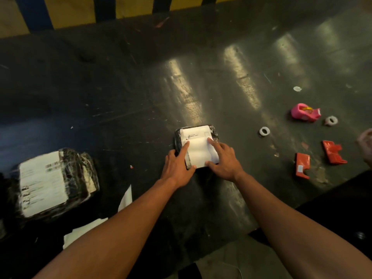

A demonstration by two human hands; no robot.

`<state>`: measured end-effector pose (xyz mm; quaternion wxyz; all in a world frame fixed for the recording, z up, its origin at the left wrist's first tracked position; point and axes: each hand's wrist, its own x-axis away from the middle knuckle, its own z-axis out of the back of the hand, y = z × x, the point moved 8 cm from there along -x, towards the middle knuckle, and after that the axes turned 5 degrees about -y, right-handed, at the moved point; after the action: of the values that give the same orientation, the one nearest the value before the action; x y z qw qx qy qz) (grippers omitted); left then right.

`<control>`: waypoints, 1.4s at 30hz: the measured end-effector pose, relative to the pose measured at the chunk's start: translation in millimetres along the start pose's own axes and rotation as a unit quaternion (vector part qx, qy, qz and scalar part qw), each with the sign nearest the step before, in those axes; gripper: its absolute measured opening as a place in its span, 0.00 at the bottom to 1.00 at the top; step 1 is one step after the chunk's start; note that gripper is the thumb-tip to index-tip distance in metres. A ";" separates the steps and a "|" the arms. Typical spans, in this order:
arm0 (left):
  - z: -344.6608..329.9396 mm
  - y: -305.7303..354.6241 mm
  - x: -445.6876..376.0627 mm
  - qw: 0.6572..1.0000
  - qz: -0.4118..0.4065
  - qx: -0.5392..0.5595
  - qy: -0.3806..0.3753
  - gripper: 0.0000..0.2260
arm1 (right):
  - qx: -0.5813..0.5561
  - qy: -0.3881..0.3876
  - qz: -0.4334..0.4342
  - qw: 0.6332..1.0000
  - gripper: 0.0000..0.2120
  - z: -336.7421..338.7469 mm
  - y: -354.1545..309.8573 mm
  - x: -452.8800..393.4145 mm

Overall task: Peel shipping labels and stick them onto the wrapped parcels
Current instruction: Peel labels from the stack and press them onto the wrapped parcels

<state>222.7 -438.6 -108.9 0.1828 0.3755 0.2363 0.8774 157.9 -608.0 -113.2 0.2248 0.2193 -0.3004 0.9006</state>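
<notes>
A small parcel (196, 147) wrapped in black film is seen near the middle of a dark, scuffed table (124, 93), and a white shipping label (198, 150) is laid across most of its top face. The label is pressed down by both hands. The left hand (178, 167) is placed at the parcel's left side with its index finger stretched straight onto the label and its thumb laid along the near edge; the right hand (224, 159) is set at the near right corner, its index finger extended flat on the label and the other fingers spread loosely — nothing is gripped by either hand. Printed lines are visible on the label's far half, though they are too blurred to be read. A second, larger parcel (54, 182) in black wrap, already bearing a white label (43, 181) with barcodes, is found well apart at the left edge of the table. White sheets (84, 232) — possibly backing paper — are seen at the near edge, partly hidden behind the left forearm. On the right side of the table lie a pink tape dispenser (305, 113), two small white tape rolls (264, 131) and two red dispensers (302, 166), all clear of the hands.
</notes>
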 end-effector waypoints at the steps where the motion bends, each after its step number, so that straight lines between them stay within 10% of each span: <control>1: 2.9 -2.3 4.5 1.000 -0.003 -0.003 0.005 0.41 | 0.012 0.013 0.000 1.000 0.39 0.1 -4.2 3.6; 9: 48.9 -54.9 86.1 0.996 -0.038 -0.013 0.079 0.35 | 0.068 0.175 0.137 0.973 0.29 -7.0 -95.7 63.3; 21: 63.1 -251.0 276.4 0.979 0.093 0.000 0.183 0.30 | 0.099 0.030 0.263 0.959 0.26 -168.1 -222.1 160.6; 42: -2.5 -318.0 309.3 0.975 0.147 0.064 0.152 0.31 | -0.142 -0.087 0.034 0.985 0.20 -252.0 -210.7 176.7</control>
<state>65.0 -23.9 -108.9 -0.0105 0.2792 0.2590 0.9246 63.7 -247.2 -108.5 0.1956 0.2524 -0.4507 0.8336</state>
